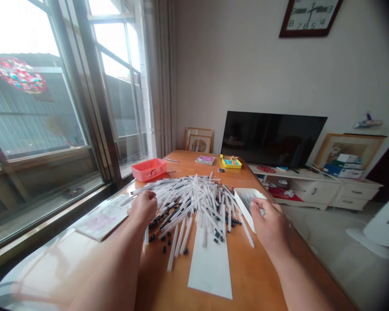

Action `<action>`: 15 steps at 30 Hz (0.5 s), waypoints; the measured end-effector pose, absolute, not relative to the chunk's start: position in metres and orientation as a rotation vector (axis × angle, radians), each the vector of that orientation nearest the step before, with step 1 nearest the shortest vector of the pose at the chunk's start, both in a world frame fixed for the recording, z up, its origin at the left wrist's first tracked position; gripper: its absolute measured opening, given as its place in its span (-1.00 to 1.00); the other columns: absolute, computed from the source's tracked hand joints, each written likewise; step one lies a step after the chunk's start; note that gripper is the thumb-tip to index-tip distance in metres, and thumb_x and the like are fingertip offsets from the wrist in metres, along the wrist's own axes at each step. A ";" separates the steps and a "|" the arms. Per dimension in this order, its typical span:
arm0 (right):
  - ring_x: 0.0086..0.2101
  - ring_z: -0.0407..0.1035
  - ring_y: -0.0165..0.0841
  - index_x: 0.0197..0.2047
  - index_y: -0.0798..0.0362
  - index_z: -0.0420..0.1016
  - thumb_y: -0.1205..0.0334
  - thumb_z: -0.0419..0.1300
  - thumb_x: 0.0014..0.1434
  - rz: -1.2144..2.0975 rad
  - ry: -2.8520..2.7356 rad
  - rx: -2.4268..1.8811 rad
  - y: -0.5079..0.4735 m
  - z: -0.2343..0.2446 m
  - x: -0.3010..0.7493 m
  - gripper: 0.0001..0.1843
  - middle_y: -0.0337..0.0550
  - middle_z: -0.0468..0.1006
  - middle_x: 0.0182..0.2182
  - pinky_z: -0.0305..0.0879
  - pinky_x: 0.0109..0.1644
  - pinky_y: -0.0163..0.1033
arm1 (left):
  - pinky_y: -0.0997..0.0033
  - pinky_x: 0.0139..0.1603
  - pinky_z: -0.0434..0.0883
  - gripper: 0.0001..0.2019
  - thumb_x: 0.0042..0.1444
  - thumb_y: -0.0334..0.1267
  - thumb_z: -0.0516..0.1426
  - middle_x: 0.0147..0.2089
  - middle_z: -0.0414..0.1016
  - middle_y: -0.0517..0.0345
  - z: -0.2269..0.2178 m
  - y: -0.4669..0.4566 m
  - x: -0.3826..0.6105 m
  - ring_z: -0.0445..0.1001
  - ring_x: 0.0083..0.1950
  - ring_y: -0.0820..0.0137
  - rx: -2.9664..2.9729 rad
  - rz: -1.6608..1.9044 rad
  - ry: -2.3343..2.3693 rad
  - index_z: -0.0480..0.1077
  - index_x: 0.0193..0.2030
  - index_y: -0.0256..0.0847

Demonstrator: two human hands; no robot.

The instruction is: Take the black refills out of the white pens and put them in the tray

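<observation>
A large heap of clear plastic tubes (199,190) lies across the wooden table, mixed with dark thin sticks and small black caps (164,249). At the heap's left edge is my left hand (143,207), its fingers curled closed; what they hold, if anything, is hidden. My right hand (269,222) reaches to the white tray (250,190) right of the heap, thumb and fingers drawn together over it. Thin clear pieces lie inside that tray; whether one is in my fingers is hidden. A white paper strip (211,272) sticks out under the heap toward me.
Behind the heap stand a red plastic box (149,171), a colourful booklet (205,160) and a yellow box (231,163). A flat printed pad (100,218) lies at the left by the window. Beyond the table is a television (274,139) on a white cabinet (314,190).
</observation>
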State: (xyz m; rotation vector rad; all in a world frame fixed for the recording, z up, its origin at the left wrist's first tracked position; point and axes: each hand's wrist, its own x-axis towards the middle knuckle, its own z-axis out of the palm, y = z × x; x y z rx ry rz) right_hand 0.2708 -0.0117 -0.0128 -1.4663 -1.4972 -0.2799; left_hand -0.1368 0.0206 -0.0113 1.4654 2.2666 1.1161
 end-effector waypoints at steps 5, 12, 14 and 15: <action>-0.15 0.41 -0.14 -0.10 0.00 0.61 0.04 0.08 0.23 -0.225 -1.516 -1.428 -0.011 -0.018 0.268 -0.65 -0.01 0.58 -0.24 0.30 -0.02 -0.12 | -0.24 0.00 0.18 -0.75 -0.03 -0.15 0.15 0.13 0.49 -0.16 -0.015 0.019 -0.131 0.30 0.14 -0.24 1.551 0.868 2.581 0.55 -0.20 -0.04; -0.21 0.40 -0.14 -0.12 -0.02 0.61 0.04 0.08 0.23 -0.196 -1.528 -1.429 -0.012 -0.018 0.265 -0.66 -0.02 0.56 -0.27 0.31 -0.05 -0.12 | -0.23 0.01 0.19 -0.80 -0.03 -0.17 0.14 0.04 0.50 -0.20 -0.016 0.020 -0.125 0.27 0.14 -0.23 1.648 0.709 2.629 0.56 -0.29 -0.07; -0.21 0.40 -0.15 -0.12 -0.03 0.60 0.05 0.09 0.23 -0.192 -1.530 -1.431 -0.013 -0.017 0.264 -0.68 -0.03 0.56 -0.26 0.31 -0.04 -0.12 | -0.23 0.00 0.18 -0.81 -0.04 -0.19 0.14 0.04 0.50 -0.23 -0.016 0.020 -0.124 0.27 0.14 -0.24 1.651 0.688 2.630 0.56 -0.31 -0.09; -0.21 0.40 -0.16 -0.12 -0.03 0.60 0.05 0.09 0.23 -0.190 -1.530 -1.431 -0.013 -0.017 0.264 -0.68 -0.03 0.56 -0.25 0.31 -0.04 -0.12 | -0.23 0.00 0.18 -0.81 -0.03 -0.21 0.14 0.04 0.49 -0.25 -0.015 0.020 -0.123 0.27 0.13 -0.24 1.652 0.681 2.631 0.56 -0.31 -0.10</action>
